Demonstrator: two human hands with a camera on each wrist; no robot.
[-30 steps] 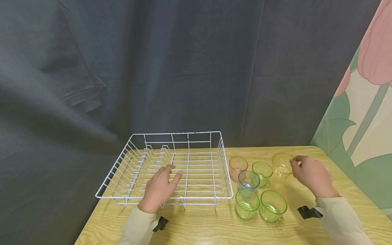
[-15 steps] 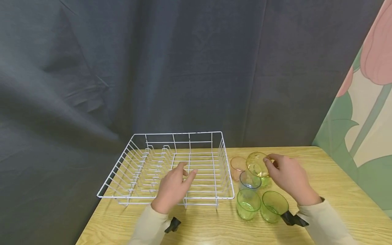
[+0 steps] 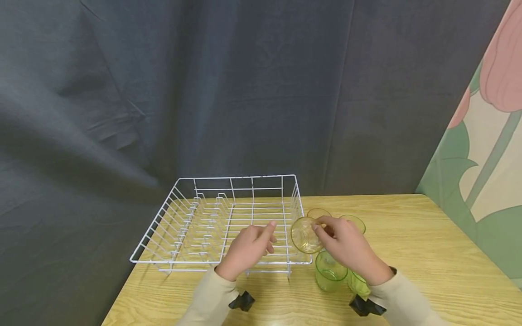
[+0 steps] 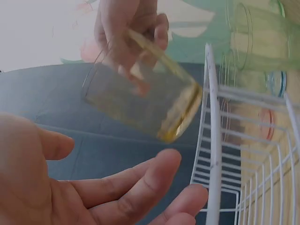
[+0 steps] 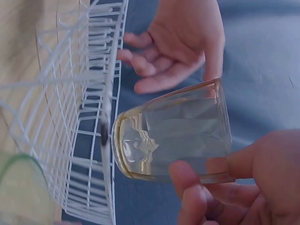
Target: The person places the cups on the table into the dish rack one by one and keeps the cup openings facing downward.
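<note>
My right hand (image 3: 348,244) pinches a clear yellow drinking glass (image 3: 303,236) by its rim, over the right side of a white wire dish rack (image 3: 220,262). In the right wrist view the thumb and fingers (image 5: 187,183) grip the glass wall near the rim. The glass is tilted, with its base toward the rack. My left hand (image 3: 246,249) hovers over the rack, fingers spread and relaxed. Its fingers lie near the glass in the left wrist view but hold nothing.
Right of the rack stand a green glass (image 3: 329,274), another green glass (image 3: 359,285) partly behind my wrist, an orange glass (image 3: 319,212) and a farther green glass (image 3: 354,222). All are on the wooden table (image 3: 432,253). A dark curtain (image 3: 261,99) hangs behind.
My right hand has carried the yellow glass left from the table's right side, over the other glasses, to the rack, tilting it. My left hand has moved right toward it.
</note>
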